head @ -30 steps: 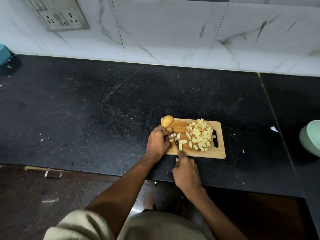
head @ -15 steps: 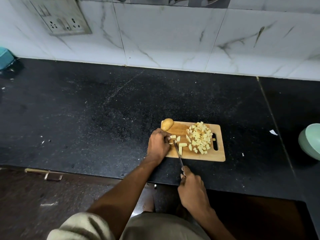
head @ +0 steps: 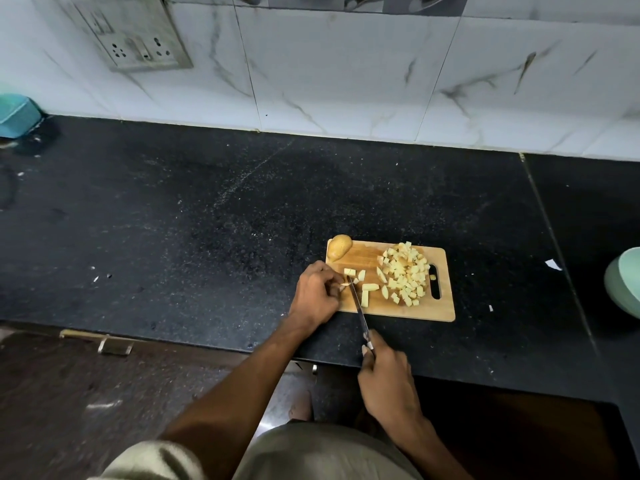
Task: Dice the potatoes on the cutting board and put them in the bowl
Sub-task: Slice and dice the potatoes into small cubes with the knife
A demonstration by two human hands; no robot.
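1. Head view: a wooden cutting board point(head: 408, 311) lies on the black desk point(head: 207, 220), right of centre in the frame.
2. Left hand point(head: 317, 296) curls over a small potato piece point(head: 345, 285) at the board's left edge.
3. Right hand point(head: 386, 379) grips the knife point(head: 356, 301), blade beside that piece.
4. Diced potato point(head: 403, 273) is heaped on the board's right half; an unpeeled potato piece point(head: 338, 247) sits at its upper-left corner.
5. Green bowl point(head: 623, 285) stands at the right edge of the frame.

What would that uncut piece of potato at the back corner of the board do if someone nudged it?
The uncut potato piece looks rounded and sits right at the corner of the cutting board, partly over the edge, so a nudge would probably rock or roll it onto the counter. It looks solid, so likely stiff and fairly heavy for its size, not fragile.
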